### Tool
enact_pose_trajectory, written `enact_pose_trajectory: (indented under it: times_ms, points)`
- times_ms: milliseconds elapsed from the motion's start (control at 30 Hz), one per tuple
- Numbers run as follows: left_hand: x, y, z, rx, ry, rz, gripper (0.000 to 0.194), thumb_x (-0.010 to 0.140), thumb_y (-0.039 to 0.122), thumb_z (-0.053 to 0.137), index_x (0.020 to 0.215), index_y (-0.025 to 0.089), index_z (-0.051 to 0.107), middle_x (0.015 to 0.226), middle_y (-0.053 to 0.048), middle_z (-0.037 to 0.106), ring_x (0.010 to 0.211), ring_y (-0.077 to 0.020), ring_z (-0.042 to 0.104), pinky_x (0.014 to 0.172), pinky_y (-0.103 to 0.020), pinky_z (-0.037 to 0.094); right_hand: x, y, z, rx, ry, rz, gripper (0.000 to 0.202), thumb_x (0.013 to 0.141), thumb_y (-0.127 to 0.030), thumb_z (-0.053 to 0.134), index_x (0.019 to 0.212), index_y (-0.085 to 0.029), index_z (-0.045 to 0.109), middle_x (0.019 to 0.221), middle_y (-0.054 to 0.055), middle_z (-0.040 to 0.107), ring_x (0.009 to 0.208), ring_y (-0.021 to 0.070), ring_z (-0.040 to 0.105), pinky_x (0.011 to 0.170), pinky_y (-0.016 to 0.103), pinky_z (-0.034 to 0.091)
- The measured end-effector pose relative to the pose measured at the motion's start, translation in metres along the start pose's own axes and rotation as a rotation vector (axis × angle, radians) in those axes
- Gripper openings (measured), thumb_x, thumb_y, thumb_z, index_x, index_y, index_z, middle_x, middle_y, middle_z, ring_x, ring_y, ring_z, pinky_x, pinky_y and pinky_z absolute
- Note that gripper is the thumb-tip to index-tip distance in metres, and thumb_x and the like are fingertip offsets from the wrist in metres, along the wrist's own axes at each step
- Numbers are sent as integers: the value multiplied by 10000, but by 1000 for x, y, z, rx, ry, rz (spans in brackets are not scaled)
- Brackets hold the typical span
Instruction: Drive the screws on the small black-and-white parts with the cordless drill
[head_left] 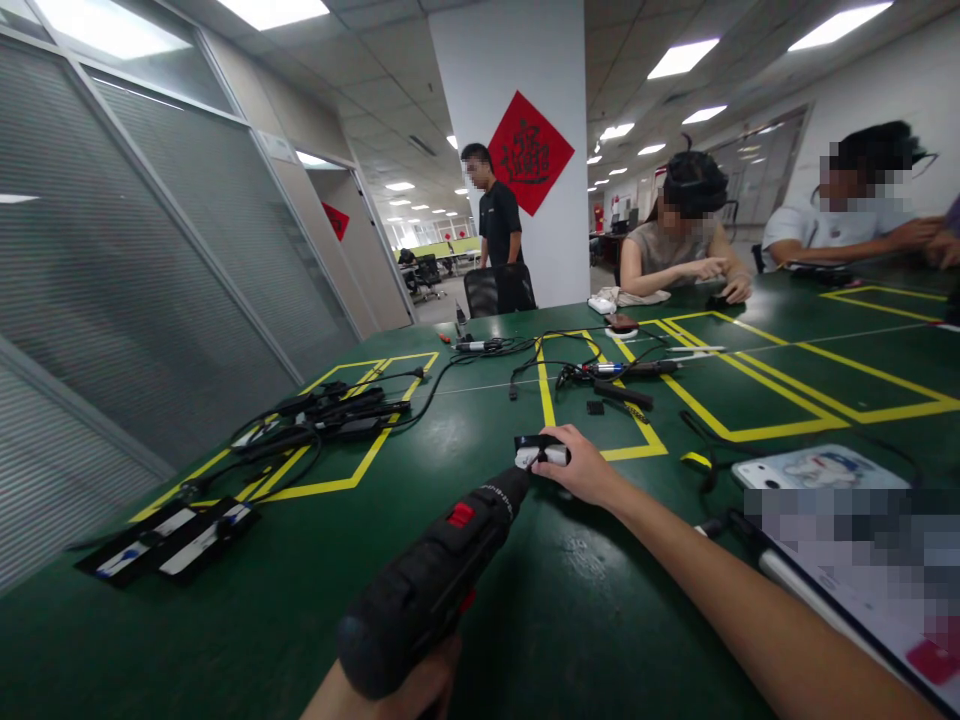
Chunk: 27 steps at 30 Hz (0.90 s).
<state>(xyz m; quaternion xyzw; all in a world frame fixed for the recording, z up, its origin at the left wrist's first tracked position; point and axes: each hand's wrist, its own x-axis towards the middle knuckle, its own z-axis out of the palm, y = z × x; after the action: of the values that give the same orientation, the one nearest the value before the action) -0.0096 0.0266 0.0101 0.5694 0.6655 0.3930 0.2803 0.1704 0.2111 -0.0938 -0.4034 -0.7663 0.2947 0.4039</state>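
In the lower middle, my left hand [420,680] is closed around the handle of a black cordless drill [435,580] with a red switch on top. The drill points away from me, and its chuck end reaches a small black-and-white part [546,455]. My right hand [577,462] grips that part from its right side, with the fingers at its top and edge. Whether the drill tip touches the part or only overlaps it in view, I cannot tell. The drill body hides much of my left hand.
Black cables and adapters [330,415] lie at left, with two dark strips [176,540] before them. Tool pens and wires [622,370] lie beyond my right hand. A phone [825,468] and a tablet-like screen [862,590] are at right. Several people are around the green table [480,410].
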Motion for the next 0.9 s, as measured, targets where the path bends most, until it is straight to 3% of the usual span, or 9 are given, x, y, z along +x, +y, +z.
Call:
enact_pose_trajectory:
  times_ms: [167, 400, 533, 700, 900]
  points:
    - [-4, 4, -4, 34, -25, -81, 196, 614, 116, 532, 683, 258, 648, 587, -2, 668, 720, -260, 664, 649, -358, 564, 1, 2, 1, -9, 7, 0, 497, 666, -378, 648, 1116, -225, 504, 1029, 35, 480, 917, 160, 519, 851, 299, 386]
    - [0, -4, -2, 41, -141, -134, 165, 603, 130, 527, 582, 263, 623, 361, 59, 555, 382, -186, 592, 429, -267, 528, 1, 2, 2, -10, 8, -7, 494, 667, -382, 647, 1115, -230, 503, 1019, 31, 481, 908, 158, 522, 842, 299, 390]
    - [1, -12, -1, 4, -105, -105, 190, 558, 108, 503, 580, 263, 611, 356, 68, 555, 364, -175, 585, 392, -244, 509, 1, 2, 1, -8, 2, -6, 483, 666, -381, 646, 1106, -233, 510, 1015, 30, 481, 904, 159, 523, 838, 299, 392]
    - [-1, -29, 6, -52, -150, -170, 203, 584, 106, 483, 631, 254, 614, 308, 72, 513, 299, -169, 542, 323, -229, 445, 1, 3, 2, -4, 5, -8, 480, 668, -382, 645, 1101, -225, 510, 1023, 31, 478, 907, 157, 522, 841, 295, 391]
    - [-4, -34, 4, -59, -184, -189, 196, 626, 122, 484, 496, 234, 579, 296, 47, 507, 269, -150, 510, 318, -221, 418, 1, 3, 1, -11, 1, -5, 489, 670, -399, 640, 1108, -227, 507, 1023, 31, 480, 904, 158, 523, 839, 297, 393]
